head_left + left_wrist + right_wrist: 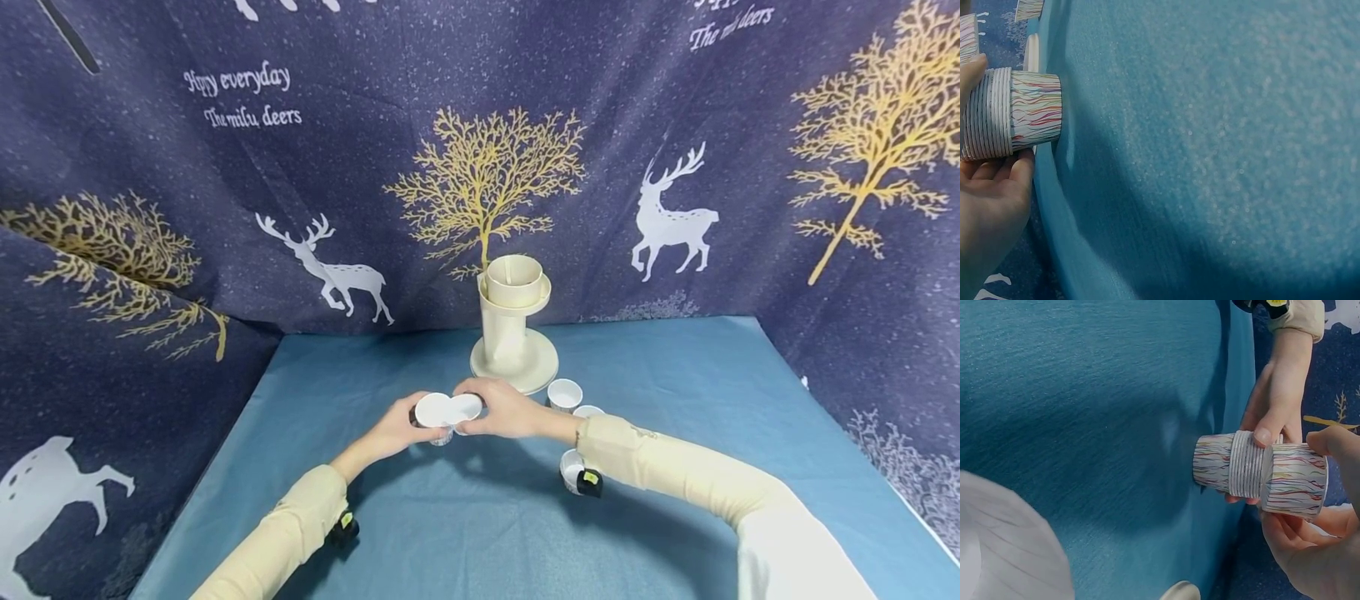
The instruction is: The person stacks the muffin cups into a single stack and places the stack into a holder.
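My left hand [397,429] grips a nested stack of paper cups [1245,464], with colourful wavy lines on the sides and several white rims packed together. Thumb and fingers lie on opposite sides of the rims. Between the thumb and fingers of my right hand [506,408] is a single paper cup [1295,481] of the same pattern. This cup is right beside the rim end of the stack; whether the two touch, I cannot tell. Both hands are above the blue table, in front of the cream stand [502,329].
The stand has a round base and an upper ring bearing a cream cylinder [514,283]. Separate paper cups stand right of it: one cup [564,395] near the base, another cup [588,412] behind my right wrist, a third cup [572,468] closer. A patterned cloth [345,167] hangs behind the table.
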Available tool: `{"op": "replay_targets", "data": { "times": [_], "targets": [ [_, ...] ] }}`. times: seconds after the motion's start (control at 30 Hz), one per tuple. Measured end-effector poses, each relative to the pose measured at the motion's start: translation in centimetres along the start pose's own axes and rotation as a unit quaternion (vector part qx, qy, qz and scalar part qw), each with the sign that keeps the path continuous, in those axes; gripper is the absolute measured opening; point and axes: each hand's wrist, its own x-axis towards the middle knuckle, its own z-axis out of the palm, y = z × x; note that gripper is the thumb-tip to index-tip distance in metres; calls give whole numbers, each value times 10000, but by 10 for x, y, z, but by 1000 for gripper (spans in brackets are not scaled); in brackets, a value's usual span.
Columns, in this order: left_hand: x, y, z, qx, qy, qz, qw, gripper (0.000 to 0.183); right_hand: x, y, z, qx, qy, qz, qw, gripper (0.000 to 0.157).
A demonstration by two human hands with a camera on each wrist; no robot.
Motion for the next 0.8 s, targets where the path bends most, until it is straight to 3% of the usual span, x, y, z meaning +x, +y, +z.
{"op": "replay_targets", "data": {
  "times": [0.6,0.8],
  "targets": [
    [0,0,-1,-193,-114,-182,9996,60,4,-12,-3,158,318,-35,9994,37],
    [0,-2,-1,-255,-148,-83,9995,58,10,-14,-2,273,417,-48,9987,38]
  ]
}}
